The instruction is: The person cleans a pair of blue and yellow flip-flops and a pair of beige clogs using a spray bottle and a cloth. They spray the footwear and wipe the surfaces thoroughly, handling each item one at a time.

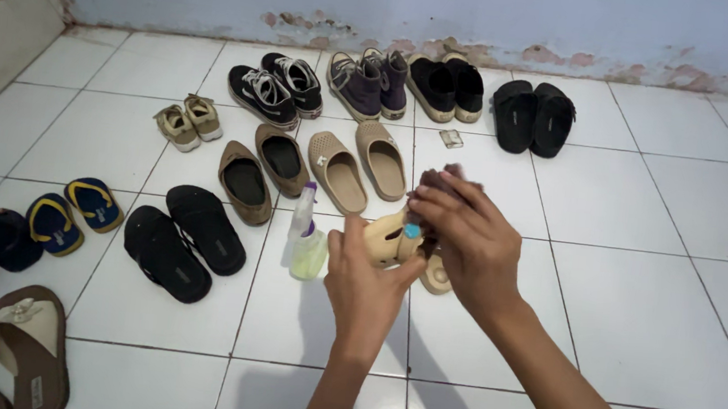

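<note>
My left hand [363, 283] grips a small beige clog [389, 236] and holds it up above the tiled floor. My right hand [468, 237] presses a dark brown cloth [439, 183] against the top of that clog. A small blue spot shows on the clog between my two hands. A second beige clog [437, 276] lies on the floor just below my right hand, partly hidden by it. A pale green spray bottle [308, 236] with a white and purple top stands on the floor just left of my left hand.
Pairs of footwear lie in rows on the white tiles [641, 285]: black sandals [184, 239], brown flats [260, 171], beige clogs [357, 166], black sneakers [276, 87], purple sneakers [369, 82], black slip-ons [446, 86], black slides [533, 116]. The wall [401, 4] stands behind.
</note>
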